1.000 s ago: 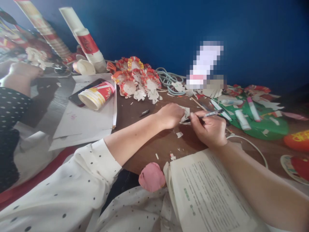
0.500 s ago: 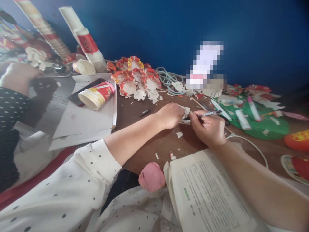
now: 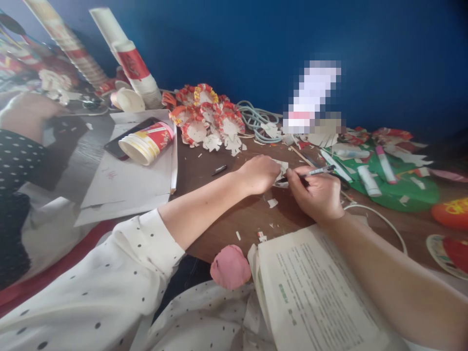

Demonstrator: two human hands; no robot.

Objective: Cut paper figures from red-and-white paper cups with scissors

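In the head view, my right hand is closed around a black-and-clear pen, its tip end pointing left toward a small white paper cutout. My left hand is curled at the left edge of that cutout, fingertips turned away from me and mostly hidden. The cutout is partly covered by both hands. A black pen cap lies on the brown table, left of my left hand. Small paper scraps are scattered just below my hands.
An open book and a pink round piece lie near me. Paper cups rest on a phone and papers. Red-edged paper flowers, coiled cable and a green disc with markers lie farther back. Another person's hand is at left.
Both hands stay in nearly the same place, with the pen still over the cutout. The whole view has shifted very slightly.
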